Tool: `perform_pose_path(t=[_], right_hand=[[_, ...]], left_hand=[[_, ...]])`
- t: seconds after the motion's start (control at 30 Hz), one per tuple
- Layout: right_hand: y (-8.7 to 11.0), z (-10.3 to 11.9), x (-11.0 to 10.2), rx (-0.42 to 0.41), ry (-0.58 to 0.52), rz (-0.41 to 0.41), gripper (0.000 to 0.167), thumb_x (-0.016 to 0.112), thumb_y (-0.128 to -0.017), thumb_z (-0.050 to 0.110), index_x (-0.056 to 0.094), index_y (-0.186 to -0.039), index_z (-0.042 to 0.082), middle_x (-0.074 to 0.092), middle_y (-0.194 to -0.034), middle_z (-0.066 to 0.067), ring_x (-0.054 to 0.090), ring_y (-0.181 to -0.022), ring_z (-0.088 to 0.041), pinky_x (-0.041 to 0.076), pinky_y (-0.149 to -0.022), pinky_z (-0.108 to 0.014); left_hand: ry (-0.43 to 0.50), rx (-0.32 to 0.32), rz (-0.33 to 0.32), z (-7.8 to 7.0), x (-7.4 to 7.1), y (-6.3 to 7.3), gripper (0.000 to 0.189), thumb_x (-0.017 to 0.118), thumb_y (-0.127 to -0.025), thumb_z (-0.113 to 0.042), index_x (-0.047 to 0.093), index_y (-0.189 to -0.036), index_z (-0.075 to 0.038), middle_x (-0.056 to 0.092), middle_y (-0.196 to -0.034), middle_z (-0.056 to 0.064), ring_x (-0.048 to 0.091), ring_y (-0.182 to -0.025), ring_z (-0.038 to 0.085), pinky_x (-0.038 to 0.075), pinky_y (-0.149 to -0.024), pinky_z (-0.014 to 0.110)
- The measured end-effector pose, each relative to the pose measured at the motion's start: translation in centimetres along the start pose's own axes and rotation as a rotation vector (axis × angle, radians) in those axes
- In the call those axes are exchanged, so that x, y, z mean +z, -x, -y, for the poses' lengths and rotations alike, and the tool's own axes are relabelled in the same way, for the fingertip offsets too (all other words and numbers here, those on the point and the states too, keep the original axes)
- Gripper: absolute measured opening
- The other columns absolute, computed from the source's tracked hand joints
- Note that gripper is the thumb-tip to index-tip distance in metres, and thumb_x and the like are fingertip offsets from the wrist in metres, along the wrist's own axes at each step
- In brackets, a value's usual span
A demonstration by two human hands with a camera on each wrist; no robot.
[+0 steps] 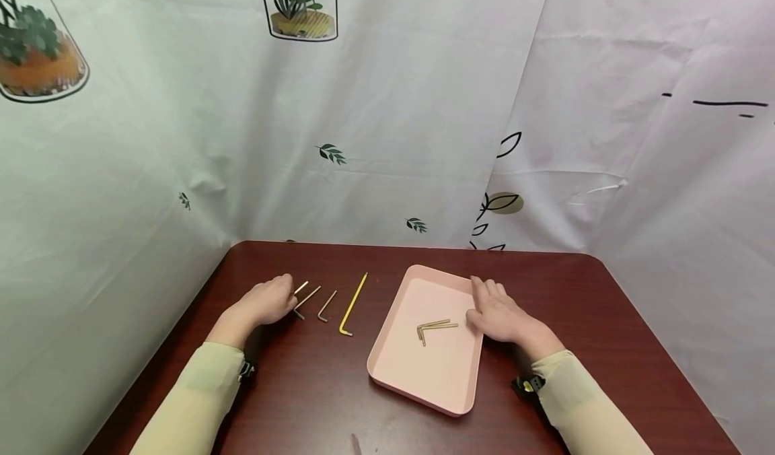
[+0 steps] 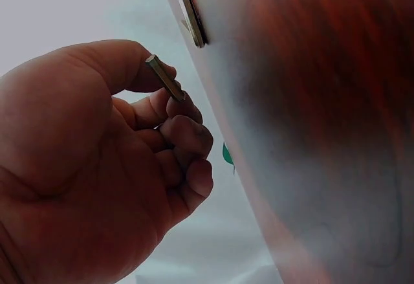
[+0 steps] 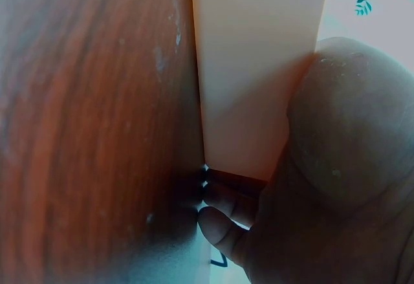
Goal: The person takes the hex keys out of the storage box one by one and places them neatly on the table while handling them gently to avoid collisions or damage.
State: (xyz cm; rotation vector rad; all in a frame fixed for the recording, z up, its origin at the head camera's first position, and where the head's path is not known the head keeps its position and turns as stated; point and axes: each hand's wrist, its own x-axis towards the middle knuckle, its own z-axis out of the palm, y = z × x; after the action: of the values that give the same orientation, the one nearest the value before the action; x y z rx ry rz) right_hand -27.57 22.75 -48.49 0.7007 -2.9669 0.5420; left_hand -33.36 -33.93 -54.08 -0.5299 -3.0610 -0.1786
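Note:
My left hand (image 1: 271,299) is at the left of the table, and its thumb and fingertips pinch a brass-coloured hex key (image 2: 166,79). The fingers hide part of that key. Close beside them lies another hex key (image 1: 309,297), then a smaller one (image 1: 327,305) and a long yellow hex key (image 1: 353,305). At the right, my right hand (image 1: 501,310) holds the pink tray (image 1: 418,381) by its far right side. Its thumb (image 3: 352,122) lies over the rim while the other fingers reach round the corner. Several brass-coloured hex keys (image 1: 437,325) lie together inside the tray.
The dark reddish-brown table (image 1: 290,388) has rounded far corners. A white cloth (image 1: 387,105) printed with plants hangs behind it and along both sides. Each wrist bears a dark strap, such as the right strap (image 1: 528,385).

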Motion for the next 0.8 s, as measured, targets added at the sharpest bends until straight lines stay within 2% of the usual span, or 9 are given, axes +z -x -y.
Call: perform_pose_path(t=[0.17,0.4,0.47,0.7,0.8], right_hand=[[0.1,-0.1,-0.1,-0.012,-0.028,-0.012,0.078,0.055,-0.095,0.023,0.036,-0.159,-0.017,0.05,-0.137,-0.036,0.047,-0.123,-0.053,0.046,-0.104,-0.066],[-0.4,-2.0,1.4,-0.065,-0.008,-0.055,0.08,0.053,-0.095,0.03,0.034,-0.161,-0.013,0.052,-0.132,-0.031,0.048,-0.116,-0.048,0.048,-0.097,-0.06],[-0.2,-1.3,0.8,-0.047,-0.023,-0.039,0.081,0.055,-0.095,0.029,0.035,-0.16,-0.014,0.052,-0.134,-0.032,0.048,-0.119,-0.049,0.048,-0.1,-0.064],[-0.3,-0.8,0.7,-0.007,-0.004,0.002,0.081,0.054,-0.097,0.027,0.031,-0.163,-0.014,0.05,-0.14,-0.034,0.047,-0.127,-0.05,0.047,-0.107,-0.062],[-0.2,-0.7,0.7,0.003,0.0,-0.001,0.081,0.055,-0.096,0.025,0.032,-0.163,-0.015,0.05,-0.141,-0.035,0.046,-0.127,-0.051,0.046,-0.107,-0.064]], left_hand=[[0.002,-0.016,0.016,0.4,0.0,-0.1,0.018,0.065,-0.1,-0.02,0.052,-0.091,-0.012,0.052,-0.08,0.002,0.056,-0.072,0.023,0.051,-0.068,0.053],[0.023,-0.042,0.059,0.5,-0.2,0.1,0.016,0.063,-0.099,-0.016,0.051,-0.09,-0.012,0.052,-0.08,0.003,0.057,-0.072,0.025,0.052,-0.069,0.055],[0.027,-0.057,0.075,0.2,-0.5,0.3,0.013,0.061,-0.1,-0.016,0.052,-0.091,-0.012,0.054,-0.081,0.004,0.058,-0.073,0.026,0.053,-0.07,0.056],[0.066,-0.099,0.156,-1.5,-2.4,1.3,0.011,0.054,-0.107,-0.016,0.055,-0.1,-0.007,0.059,-0.09,0.008,0.062,-0.08,0.03,0.053,-0.075,0.054],[0.082,-0.103,0.16,-2.3,-3.0,1.5,0.012,0.053,-0.108,-0.016,0.056,-0.101,-0.006,0.059,-0.091,0.01,0.061,-0.08,0.03,0.052,-0.075,0.054]])
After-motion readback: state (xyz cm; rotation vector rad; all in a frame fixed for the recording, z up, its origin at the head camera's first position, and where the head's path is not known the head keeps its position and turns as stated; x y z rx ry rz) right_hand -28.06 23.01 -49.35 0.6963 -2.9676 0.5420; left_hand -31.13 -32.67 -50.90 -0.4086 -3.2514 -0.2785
